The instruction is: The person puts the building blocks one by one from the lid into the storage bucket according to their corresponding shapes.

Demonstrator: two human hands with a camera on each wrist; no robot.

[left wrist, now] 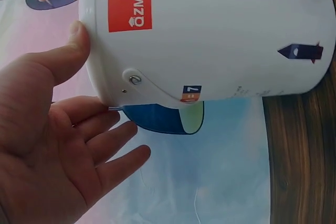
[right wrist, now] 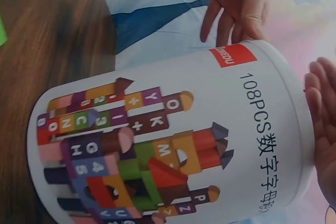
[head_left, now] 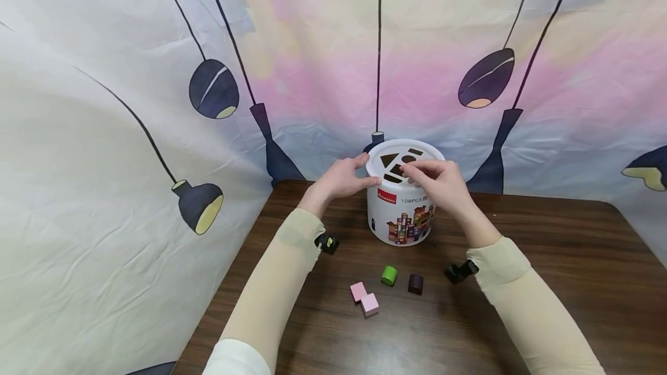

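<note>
A white lidded bucket [head_left: 385, 213] stands upright on the table, with shaped cut-outs in its lid [head_left: 376, 158]. My left hand [head_left: 341, 179] touches the lid's rim at the left. In the left wrist view, the thumb and index finger of that left hand [left wrist: 58, 129] bear on the rim while the other fingers stay extended. Over the lid, my right hand [head_left: 440, 184] brings thumb and fingertips together at a cut-out near the middle. Any piece between those fingertips is too small or hidden to make out. The right wrist view catches part of this right hand [right wrist: 324, 124] beside the lid.
In front of the bucket lie a green cylinder block [head_left: 389, 275], a dark purple cylinder block [head_left: 416, 283] and two pink blocks, one [head_left: 358, 291] touching the other [head_left: 370, 305]. The brown wooden table [head_left: 547, 259] ends at a patterned cloth backdrop [head_left: 323, 62] behind.
</note>
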